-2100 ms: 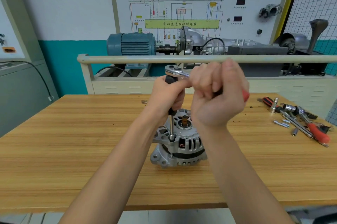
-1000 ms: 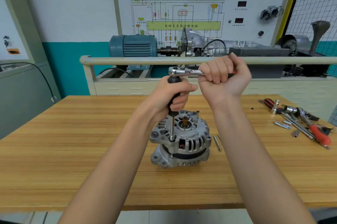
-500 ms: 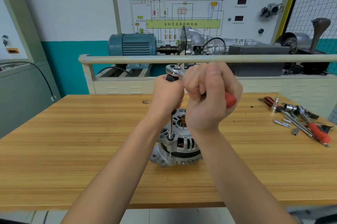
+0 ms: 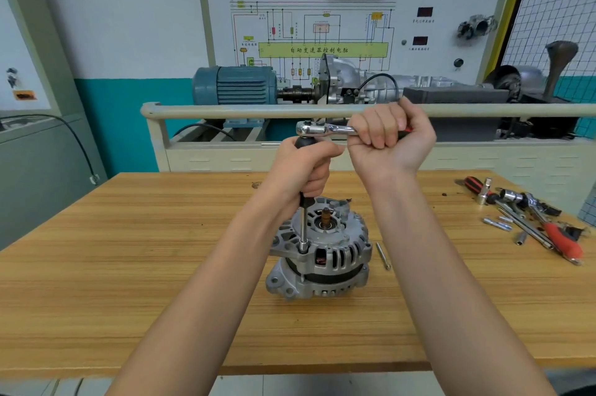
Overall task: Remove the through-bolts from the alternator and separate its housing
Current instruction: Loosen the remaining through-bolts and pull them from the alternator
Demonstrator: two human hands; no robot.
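Mid-frame on the bench point(image 4: 129, 266), your alternator point(image 4: 319, 250) is unsplit. One loose through-bolt point(image 4: 382, 255) lies just right. Left hand point(image 4: 303, 169) grips the extension bar point(image 4: 303, 231); right hand point(image 4: 390, 137) grips the ratchet point(image 4: 325, 129) on another bolt.

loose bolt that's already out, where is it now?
Head view: the loose bolt lies flat on the wooden table, just right of the alternator, under the right forearm.

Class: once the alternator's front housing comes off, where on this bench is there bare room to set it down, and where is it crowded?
Bare wood lies left of the alternator, out to the bench's left edge, and along the near edge beneath both forearms. A narrower strip runs between the loose bolt and the tool pile. The far right corner is crowded with those tools.
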